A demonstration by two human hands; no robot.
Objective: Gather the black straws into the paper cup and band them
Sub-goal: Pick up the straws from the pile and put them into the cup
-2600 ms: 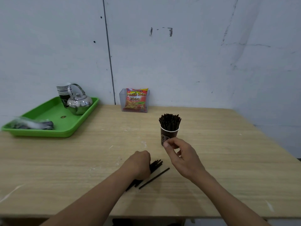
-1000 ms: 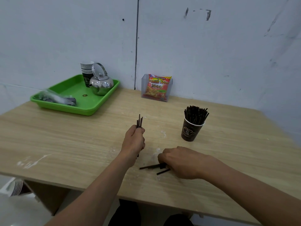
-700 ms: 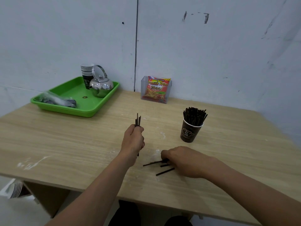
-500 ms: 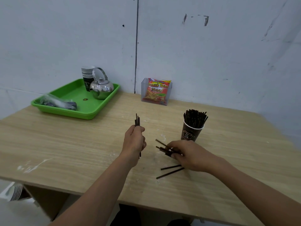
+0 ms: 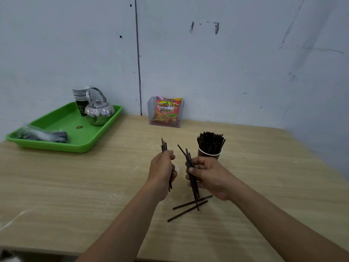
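Note:
A dark paper cup (image 5: pixel 217 156) stands upright on the wooden table (image 5: pixel 75 182), packed with black straws (image 5: pixel 210 142). My left hand (image 5: pixel 162 173) grips a small upright bundle of black straws (image 5: pixel 164 145) above the table. Just right of it, my right hand (image 5: pixel 209 176) holds another few straws (image 5: pixel 188 157) nearly upright, in front of the cup. Two loose black straws (image 5: pixel 188 207) lie flat on the table below my right hand.
A green tray (image 5: pixel 62 146) at the back left carries a steel kettle (image 5: pixel 99 112), a stack of paper cups (image 5: pixel 80 94) and a plastic bag (image 5: pixel 41 134). A clear holder with a snack packet (image 5: pixel 167 112) stands against the wall.
My right hand has lifted several straws off the table and raised them upright beside my left hand. Two straws stay on the table. My left hand keeps its bundle.

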